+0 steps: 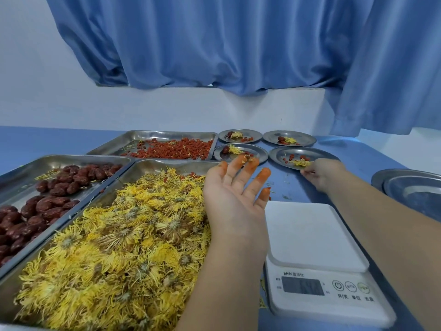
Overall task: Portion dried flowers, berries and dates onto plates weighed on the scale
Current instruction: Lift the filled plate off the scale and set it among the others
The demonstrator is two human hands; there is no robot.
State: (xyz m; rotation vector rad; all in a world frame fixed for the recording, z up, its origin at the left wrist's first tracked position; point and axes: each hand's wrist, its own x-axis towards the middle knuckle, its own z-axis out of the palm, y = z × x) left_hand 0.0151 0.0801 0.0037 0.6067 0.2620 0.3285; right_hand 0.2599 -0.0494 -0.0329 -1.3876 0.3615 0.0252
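Note:
My left hand (235, 189) hovers palm up with straight fingers, their tips stained orange, over the right edge of the tray of dried yellow flowers (114, 237). My right hand (321, 172) pinches the near rim of a small steel plate (281, 155) that holds berries and a flower. Three other filled small plates lie beside it, the nearest (260, 151) just left. The tray of red berries (176, 149) sits behind, and the tray of dark red dates (47, 199) is at the left. The white scale (315, 254) stands bare at the front right.
A stack of bare steel plates (412, 189) sits at the right edge of the blue table (372, 161). Loose petals and berry bits lie scattered between the plates and the scale. A white wall and blue curtain (214, 44) rise behind the table.

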